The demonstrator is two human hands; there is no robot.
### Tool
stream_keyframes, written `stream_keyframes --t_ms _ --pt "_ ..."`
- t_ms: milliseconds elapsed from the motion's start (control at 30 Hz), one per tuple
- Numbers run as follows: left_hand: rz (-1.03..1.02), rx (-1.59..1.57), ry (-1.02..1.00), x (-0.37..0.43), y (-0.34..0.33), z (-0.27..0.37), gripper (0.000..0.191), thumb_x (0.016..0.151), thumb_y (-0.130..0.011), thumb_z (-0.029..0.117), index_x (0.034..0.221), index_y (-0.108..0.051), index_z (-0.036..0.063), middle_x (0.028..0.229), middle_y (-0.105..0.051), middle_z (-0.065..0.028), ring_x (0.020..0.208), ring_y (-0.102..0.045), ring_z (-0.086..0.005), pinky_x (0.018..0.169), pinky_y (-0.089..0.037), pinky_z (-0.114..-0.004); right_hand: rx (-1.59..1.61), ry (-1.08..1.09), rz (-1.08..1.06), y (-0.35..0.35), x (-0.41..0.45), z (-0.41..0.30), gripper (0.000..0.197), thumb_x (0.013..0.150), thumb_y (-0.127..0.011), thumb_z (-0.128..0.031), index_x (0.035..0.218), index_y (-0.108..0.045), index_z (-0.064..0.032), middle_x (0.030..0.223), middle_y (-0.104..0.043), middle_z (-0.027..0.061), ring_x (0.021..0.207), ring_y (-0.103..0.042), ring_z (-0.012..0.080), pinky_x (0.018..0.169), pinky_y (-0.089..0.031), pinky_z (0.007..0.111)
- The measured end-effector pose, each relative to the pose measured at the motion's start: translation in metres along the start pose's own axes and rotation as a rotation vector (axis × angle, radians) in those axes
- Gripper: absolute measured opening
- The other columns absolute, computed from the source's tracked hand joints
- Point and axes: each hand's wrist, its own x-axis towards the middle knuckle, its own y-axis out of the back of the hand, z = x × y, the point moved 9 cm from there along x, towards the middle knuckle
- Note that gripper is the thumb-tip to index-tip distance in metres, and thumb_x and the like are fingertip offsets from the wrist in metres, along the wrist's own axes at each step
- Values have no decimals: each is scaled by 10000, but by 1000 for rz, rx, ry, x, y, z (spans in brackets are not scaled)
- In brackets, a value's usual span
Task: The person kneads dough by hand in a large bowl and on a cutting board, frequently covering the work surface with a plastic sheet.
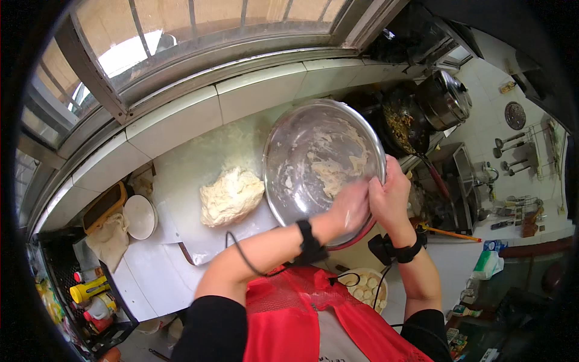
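Observation:
A large stainless steel bowl (296,158), its inside smeared with dough scraps, is tilted before me at the counter's right part. My right hand (390,194) grips its rim at the lower right. Blurred by motion, my left hand (352,206) is over the inside of the bowl near the same rim; its fingers cannot be made out. To the left of the bowl, a rough lump of pale dough (231,197) rests on a floured translucent board (181,181).
A wok (402,122) holding food and a lidded steel pot (443,99) stand at upper right, with the wok handle pointing towards the sink (457,194). White bowls (140,217) and a cloth (108,237) lie left. A round tray of dough pieces (368,287) sits beside my body.

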Motion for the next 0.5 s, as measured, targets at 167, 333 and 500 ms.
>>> stream_keyframes --t_ms 167,333,500 --pt "-151 141 -160 -12 -2 13 454 897 -479 183 1288 -449 -46 1287 -490 -282 1179 -489 -416 983 -409 -446 -33 -29 -4 -1 0 0 368 756 -476 14 1112 -568 23 870 -638 193 775 -642 288 756 -497 342" --pt "293 287 -87 22 19 -8 500 883 -499 156 1314 -424 -87 1288 -486 -313 1182 -473 -463 987 -404 -452 -94 -39 -22 -4 -6 -12 343 760 -466 19 1086 -569 22 850 -631 193 761 -630 314 744 -495 350" --pt "523 91 305 46 52 -59 423 925 -476 235 1238 -506 -48 1296 -487 -312 1155 -522 -412 957 -427 -471 -136 -83 -4 -7 -20 -20 325 762 -485 14 1079 -557 17 875 -632 209 826 -633 371 765 -490 388"
